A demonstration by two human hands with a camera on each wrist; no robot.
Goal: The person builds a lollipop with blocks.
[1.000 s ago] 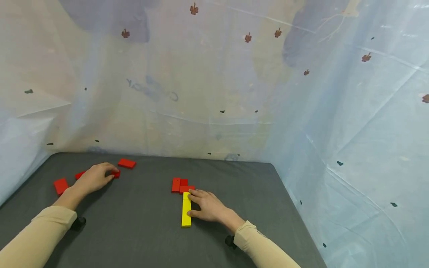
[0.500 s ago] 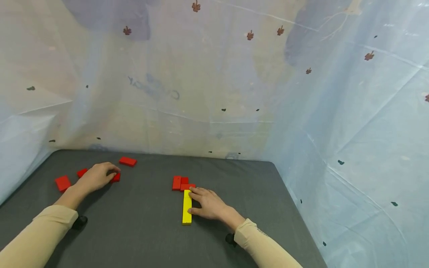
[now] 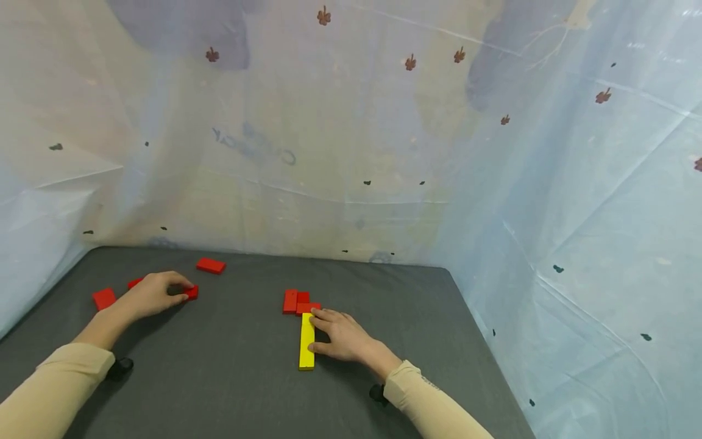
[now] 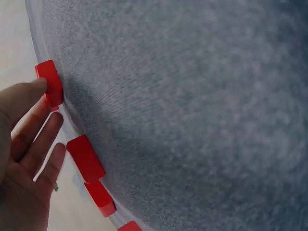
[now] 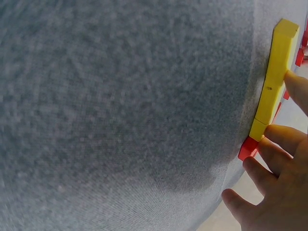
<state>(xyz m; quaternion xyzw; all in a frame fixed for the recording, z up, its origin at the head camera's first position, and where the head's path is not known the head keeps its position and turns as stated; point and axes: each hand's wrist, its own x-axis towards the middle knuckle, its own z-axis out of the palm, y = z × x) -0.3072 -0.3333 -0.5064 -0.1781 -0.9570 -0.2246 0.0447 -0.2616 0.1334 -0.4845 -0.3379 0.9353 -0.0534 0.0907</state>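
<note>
At the left of the head view, my left hand (image 3: 153, 296) pinches a small red block (image 3: 192, 292) between thumb and index finger; the left wrist view shows this red block (image 4: 52, 89) with the other fingers spread apart. My right hand (image 3: 342, 336) rests at the right side of a long yellow bar (image 3: 306, 350), its fingers loosely extended and the thumb touching it. In the right wrist view a short yellow piece (image 5: 258, 130) continues the bar's far end, and a red block (image 5: 248, 147) lies beyond it. Several red blocks (image 3: 290, 302) sit together there.
More red blocks lie apart on the dark grey table: one near the back edge (image 3: 211, 266), one at far left (image 3: 104, 299), and another partly hidden behind the left hand (image 3: 134, 283). Patterned sheeting (image 3: 307, 152) rises behind the table and along its right side.
My left thumb has come down to the near side of the red block, and the left forearm has shifted slightly left. The right hand and yellow bar have stayed put.
</note>
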